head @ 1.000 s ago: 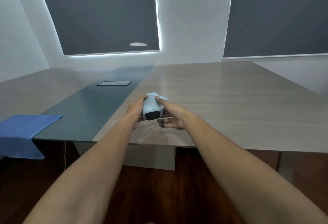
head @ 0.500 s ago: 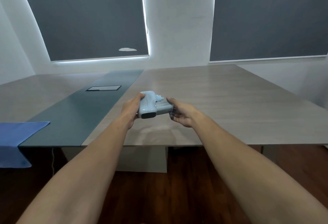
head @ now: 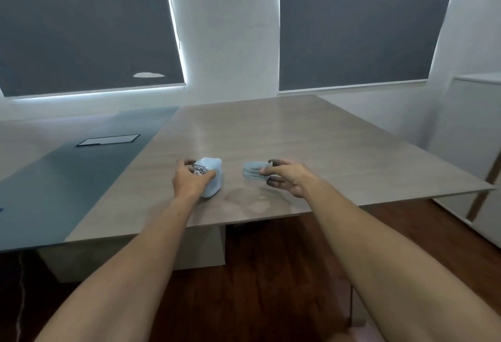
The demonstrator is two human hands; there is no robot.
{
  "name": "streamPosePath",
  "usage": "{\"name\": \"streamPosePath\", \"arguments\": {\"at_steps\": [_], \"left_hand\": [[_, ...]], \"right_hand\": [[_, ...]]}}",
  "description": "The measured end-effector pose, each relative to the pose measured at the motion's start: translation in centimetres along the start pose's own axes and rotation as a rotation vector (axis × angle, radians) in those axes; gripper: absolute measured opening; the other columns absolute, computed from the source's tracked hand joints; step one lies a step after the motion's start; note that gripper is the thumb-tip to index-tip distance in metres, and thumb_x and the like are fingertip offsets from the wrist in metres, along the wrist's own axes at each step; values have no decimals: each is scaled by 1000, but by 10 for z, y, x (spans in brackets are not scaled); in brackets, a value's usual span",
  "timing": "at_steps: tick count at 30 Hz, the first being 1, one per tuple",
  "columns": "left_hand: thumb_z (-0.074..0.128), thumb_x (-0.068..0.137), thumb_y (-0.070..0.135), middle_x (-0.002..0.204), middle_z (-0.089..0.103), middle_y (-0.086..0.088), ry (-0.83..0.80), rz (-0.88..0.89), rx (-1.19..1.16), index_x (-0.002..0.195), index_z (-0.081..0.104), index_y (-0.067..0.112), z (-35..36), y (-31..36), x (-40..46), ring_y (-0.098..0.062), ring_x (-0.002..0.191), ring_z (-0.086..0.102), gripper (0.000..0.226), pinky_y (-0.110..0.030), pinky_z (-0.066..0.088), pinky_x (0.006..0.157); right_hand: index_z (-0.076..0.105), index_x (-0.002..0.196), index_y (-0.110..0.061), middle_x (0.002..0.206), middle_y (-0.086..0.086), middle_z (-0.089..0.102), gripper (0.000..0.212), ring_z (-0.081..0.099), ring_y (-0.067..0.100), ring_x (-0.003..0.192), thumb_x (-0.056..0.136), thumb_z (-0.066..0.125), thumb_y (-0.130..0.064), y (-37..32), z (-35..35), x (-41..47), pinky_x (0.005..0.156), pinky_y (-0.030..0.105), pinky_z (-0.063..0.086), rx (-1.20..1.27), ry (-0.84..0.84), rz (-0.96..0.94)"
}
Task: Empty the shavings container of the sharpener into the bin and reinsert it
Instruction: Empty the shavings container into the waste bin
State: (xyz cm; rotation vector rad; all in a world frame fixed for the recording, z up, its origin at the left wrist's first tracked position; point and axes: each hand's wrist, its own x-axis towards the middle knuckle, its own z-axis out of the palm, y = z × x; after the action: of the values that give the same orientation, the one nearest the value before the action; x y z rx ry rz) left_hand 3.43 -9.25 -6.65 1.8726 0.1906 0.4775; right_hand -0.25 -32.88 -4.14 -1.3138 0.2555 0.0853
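Left hand (head: 189,180) grips the pale-blue plastic sharpener (head: 211,179); right hand (head: 287,177) pinches its grey shavings drawer (head: 253,173): carry it level, since no bin shows.

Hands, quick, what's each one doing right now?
Left hand: closed on the sharpener.
Right hand: holding the shavings container, pulled out.

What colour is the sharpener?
Pale blue plastic sharpener body, clearest in the head view.

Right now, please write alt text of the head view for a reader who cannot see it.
Two bare hands hold a sharpener apart over a wooden table: the left hand grips the pale blue sharpener body, the right hand holds its pulled-out shavings container. No bin is visible.
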Motion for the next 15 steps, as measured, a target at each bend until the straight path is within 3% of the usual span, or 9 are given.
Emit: {"name": "streamPosePath", "arguments": {"at_steps": [4, 8, 12, 15], "left_hand": [[86, 63, 19, 110, 64, -11, 18, -26, 29, 120, 50, 15, 10, 0, -5, -27, 93, 61, 68, -31, 44, 77], [85, 64, 32, 138, 53, -16, 39, 28, 192, 139, 41, 8, 9, 19, -10, -33, 123, 52, 90, -38, 42, 99], [76, 69, 43, 136, 52, -21, 78, 242, 371, 134, 49, 1, 24, 54, -33, -37, 129, 44, 82, -45, 35, 109], [73, 72, 42, 135, 52, -19, 8, 372, 363, 129, 53, 2, 53, 82, -61, -35, 129, 44, 72, -44, 35, 109]], "right_hand": [[59, 125, -3, 121, 18, 65, 62, 65, 35, 112, 68, 77, 13, -4, -27, -8, 96, 44, 53, -9, 19, -24], [60, 124, -3, 125, 21, 64, 59, 65, 35, 110, 69, 78, 12, -14, -50, -22, 93, 41, 55, 2, 63, -59], [61, 122, -3, 123, 21, 65, 57, 67, 35, 107, 70, 78, 10, -26, -77, -47, 88, 40, 57, 7, 126, -96], [62, 119, -5, 114, 20, 65, 53, 66, 32, 96, 71, 76, 11, -28, -110, -72, 74, 35, 59, 24, 177, -116]]}}
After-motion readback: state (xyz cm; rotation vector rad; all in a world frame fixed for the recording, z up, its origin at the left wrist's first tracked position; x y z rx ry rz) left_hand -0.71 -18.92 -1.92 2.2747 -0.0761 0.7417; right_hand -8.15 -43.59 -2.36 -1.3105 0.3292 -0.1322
